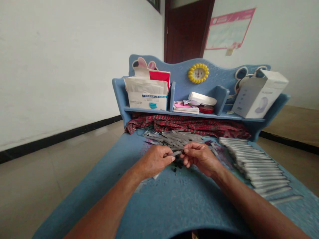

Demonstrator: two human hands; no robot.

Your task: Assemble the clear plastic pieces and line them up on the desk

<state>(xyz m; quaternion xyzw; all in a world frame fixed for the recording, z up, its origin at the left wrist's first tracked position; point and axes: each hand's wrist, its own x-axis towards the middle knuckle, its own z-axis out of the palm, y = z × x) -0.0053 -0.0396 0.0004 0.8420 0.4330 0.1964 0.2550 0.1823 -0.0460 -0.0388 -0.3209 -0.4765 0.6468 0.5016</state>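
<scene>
My left hand (156, 160) is closed around a thin grey stick (176, 153) that points to the right. The fingers of my right hand (199, 157) pinch at the far end of this stick, where a small dark piece (183, 151) partly shows. Just behind both hands lies a loose pile of similar grey sticks (174, 136). Several tiny black pieces (178, 164) are scattered on the blue table (154, 209) under my hands. To the right, many slim silvery-grey sticks (261, 166) lie side by side in a slanting row.
A red checked cloth (189, 124) is bunched under the blue shelf (154, 109) at the table's back. On the shelf stand a mask box (147, 98), papers (185, 108), a red tin (206, 109) and a tilted white box (260, 94). A yellow-rimmed clock (198, 73) is mounted above.
</scene>
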